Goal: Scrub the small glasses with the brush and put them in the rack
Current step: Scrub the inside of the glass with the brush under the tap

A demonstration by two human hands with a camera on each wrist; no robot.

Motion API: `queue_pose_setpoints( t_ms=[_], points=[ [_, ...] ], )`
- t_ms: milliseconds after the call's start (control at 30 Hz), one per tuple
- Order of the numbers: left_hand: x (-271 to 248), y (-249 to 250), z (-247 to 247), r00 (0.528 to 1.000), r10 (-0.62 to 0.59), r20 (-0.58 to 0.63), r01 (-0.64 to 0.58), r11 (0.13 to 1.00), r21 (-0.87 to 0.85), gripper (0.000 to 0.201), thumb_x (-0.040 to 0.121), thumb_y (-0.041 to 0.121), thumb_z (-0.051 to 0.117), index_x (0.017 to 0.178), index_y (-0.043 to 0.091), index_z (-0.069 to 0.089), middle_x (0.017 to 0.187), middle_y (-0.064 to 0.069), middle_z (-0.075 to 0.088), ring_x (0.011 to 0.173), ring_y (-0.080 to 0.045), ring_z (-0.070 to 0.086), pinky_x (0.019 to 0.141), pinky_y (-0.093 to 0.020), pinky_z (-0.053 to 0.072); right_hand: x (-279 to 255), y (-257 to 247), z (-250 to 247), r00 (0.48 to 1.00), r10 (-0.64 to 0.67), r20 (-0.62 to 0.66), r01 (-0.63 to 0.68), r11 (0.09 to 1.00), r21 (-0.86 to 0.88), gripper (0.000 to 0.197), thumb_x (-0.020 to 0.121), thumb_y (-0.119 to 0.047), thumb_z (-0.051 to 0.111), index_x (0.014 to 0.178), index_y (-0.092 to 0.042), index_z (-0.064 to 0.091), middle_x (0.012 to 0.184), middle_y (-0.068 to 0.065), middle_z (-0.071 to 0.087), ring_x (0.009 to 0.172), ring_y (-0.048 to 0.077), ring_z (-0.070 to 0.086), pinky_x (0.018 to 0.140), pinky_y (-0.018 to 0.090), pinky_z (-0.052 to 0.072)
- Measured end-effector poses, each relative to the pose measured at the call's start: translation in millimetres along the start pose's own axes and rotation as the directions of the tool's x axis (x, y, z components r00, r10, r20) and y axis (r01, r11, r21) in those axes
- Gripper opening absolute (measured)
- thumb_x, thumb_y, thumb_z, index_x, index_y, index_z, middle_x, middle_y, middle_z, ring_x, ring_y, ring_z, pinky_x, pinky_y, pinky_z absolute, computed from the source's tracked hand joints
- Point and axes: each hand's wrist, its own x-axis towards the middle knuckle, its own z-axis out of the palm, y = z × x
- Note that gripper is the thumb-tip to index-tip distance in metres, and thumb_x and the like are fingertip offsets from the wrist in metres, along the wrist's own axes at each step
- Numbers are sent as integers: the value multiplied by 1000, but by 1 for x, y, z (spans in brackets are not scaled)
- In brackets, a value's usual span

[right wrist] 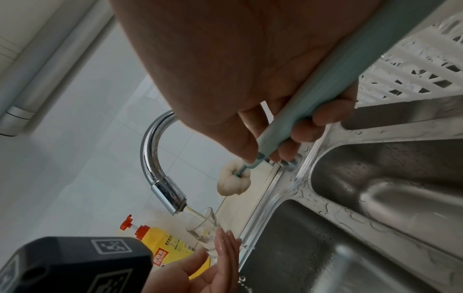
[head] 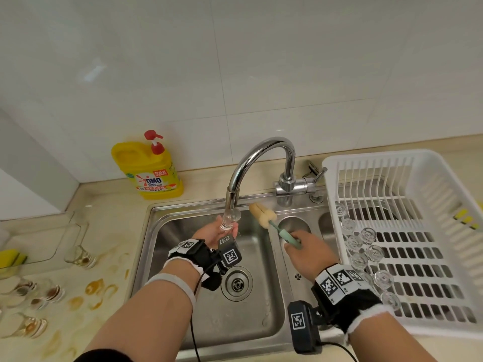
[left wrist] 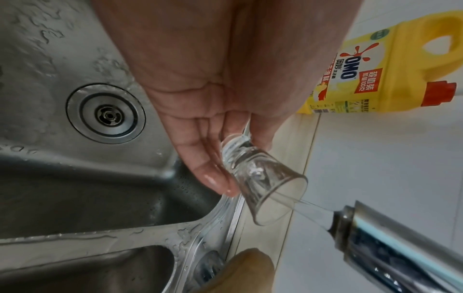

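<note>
My left hand pinches a small clear glass by its base and holds it under the faucet spout. In the left wrist view water runs into the tilted glass between thumb and fingers. My right hand grips the teal handle of a sponge brush; its cream head points up beside the glass without touching it. The right wrist view shows the handle in my curled fingers and the sponge head above the glass.
A white dish rack at the right holds several upturned clean glasses. Dirty glasses and brown stains lie on the counter at the left. A yellow detergent bottle stands behind the steel sink. Yellow sponge at far left.
</note>
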Motion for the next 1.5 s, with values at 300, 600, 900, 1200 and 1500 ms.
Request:
queue_pose_setpoints(
  t_ms=[300, 600, 900, 1200, 1500],
  points=[
    [7, 4, -6, 951, 308, 42, -308, 918, 248, 22, 86, 12, 76, 104, 17, 66, 113, -9, 70, 102, -22, 70, 89, -38, 59, 4, -1, 3, 999, 36, -9, -35, 999, 32, 24, 97, -33, 52, 118, -23, 58, 93, -4, 62, 84, 17, 60, 73, 29, 43],
    [0, 6, 4, 787, 599, 151, -518, 506, 690, 32, 75, 35, 84, 103, 26, 71, 93, 12, 73, 89, -4, 66, 81, -22, 46, -5, 0, -3, 997, 49, -54, -47, 998, 49, 24, 98, -34, 52, 117, -23, 60, 97, -2, 65, 84, 18, 61, 76, 30, 47],
    [-8, -32, 34, 777, 546, 314, -573, 404, 713, 34, 75, 37, 85, 105, 27, 74, 101, 12, 72, 93, -3, 65, 89, -23, 50, -38, 15, -36, 986, 70, -153, -59, 995, 79, 25, 98, -30, 50, 119, -21, 61, 89, -5, 61, 77, 16, 59, 66, 28, 42],
    [-57, -26, 137, 603, 528, 598, -780, 234, 580, 41, 80, 40, 81, 118, 36, 68, 108, 21, 62, 90, 3, 64, 77, -14, 49, -81, 85, -101, 913, 214, -346, -150, 968, 202, 22, 97, -31, 54, 114, -20, 64, 85, -2, 63, 72, 19, 61, 63, 29, 41],
    [-59, -36, 260, 607, 467, 643, -686, -100, 720, 34, 82, 36, 78, 113, 26, 69, 113, 7, 69, 104, -10, 63, 92, -26, 49, -85, 167, -166, 921, 221, -320, -140, 957, 256, 16, 96, -32, 55, 108, -22, 60, 81, -2, 61, 72, 18, 60, 59, 29, 38]
  ],
)
